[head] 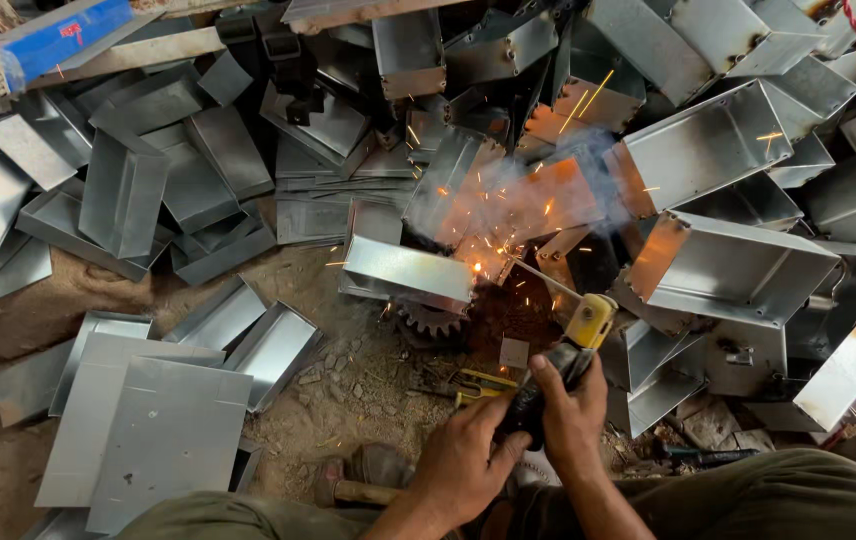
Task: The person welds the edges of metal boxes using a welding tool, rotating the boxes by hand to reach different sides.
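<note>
1. Both bare hands close round the dark grip of a welding holder (570, 345) low in the frame; the left hand (463, 455) wraps the butt from below, fingers curled tight
2. The right hand (573, 415) grips just ahead of the left, thumb laid over the top of the handle, touching the left hand's fingers
3. The holder's yellow head points up and away from the hands, and a thin rod (538, 278) runs from it, tilted up to the left
4. The rod's tip meets the right end of a folded sheet-metal tray (408, 272) lying just beyond the hands; orange sparks (493, 262) burst there and pale smoke (538, 185) drifts above
5. A toothed gear (431, 322) sits on the dirt under the tray's near edge, between tray and hands
6. A yellow-handled tool (478, 383) lies on the ground just left of the holder, near the left hand's knuckles
7. A hammer (348, 490) rests by the left wrist, at the bottom of the frame
8. Flat sheets (163, 435) are stacked well to the left of the hands
9. Finished trays (738, 265) are heaped far beyond and to the right
10. Olive trouser legs (748, 495) frame both forearms
</note>
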